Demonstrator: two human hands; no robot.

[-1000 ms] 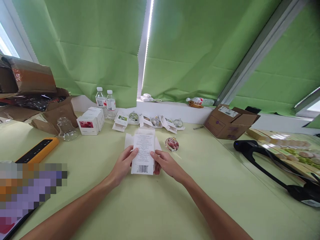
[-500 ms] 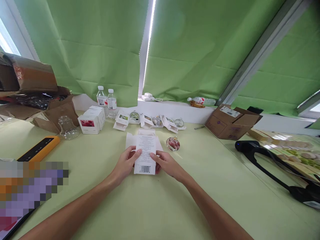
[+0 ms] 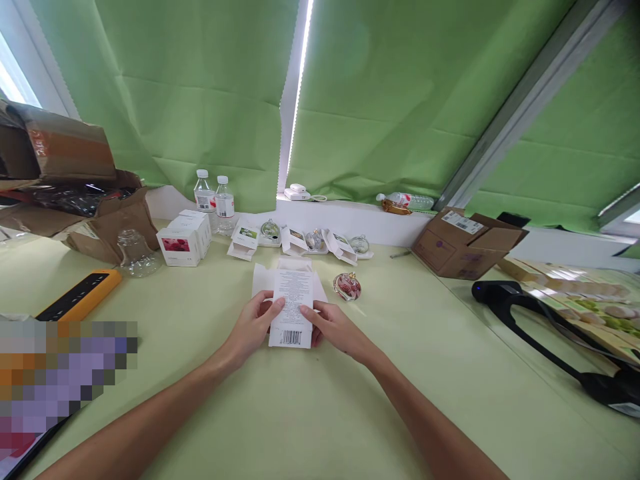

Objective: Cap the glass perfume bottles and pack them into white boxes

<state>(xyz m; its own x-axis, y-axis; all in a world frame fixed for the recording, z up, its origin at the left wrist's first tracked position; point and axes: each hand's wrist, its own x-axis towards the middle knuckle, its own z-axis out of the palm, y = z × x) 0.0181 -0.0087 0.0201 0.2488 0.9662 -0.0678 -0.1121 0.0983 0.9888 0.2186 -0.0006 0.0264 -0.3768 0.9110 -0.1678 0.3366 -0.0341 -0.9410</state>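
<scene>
Between my two hands is a white cardboard box (image 3: 293, 287) with fine print and a barcode facing me; its flaps stand open at the far end. My left hand (image 3: 256, 321) grips its left edge, thumb on the printed face. On the right edge my right hand (image 3: 331, 325) holds it the same way, with the fingers partly hidden behind. A round ornament (image 3: 347, 286) with a red picture and gold-coloured top lies just beyond my right hand. Behind stand several opened white boxes (image 3: 246, 239), with clear round ornaments (image 3: 271, 230) beside them.
Closed white boxes (image 3: 181, 247), a clear plastic container (image 3: 136, 255) and two water bottles (image 3: 225, 205) stand back left, near an orange power strip (image 3: 83, 293). At right are a brown carton (image 3: 457, 245) and a black curved device (image 3: 530, 340). Another bottle (image 3: 406, 201) lies on the ledge.
Almost nothing differs. Both hands keep the same hold on the white box, and the whole view has shifted very slightly.
</scene>
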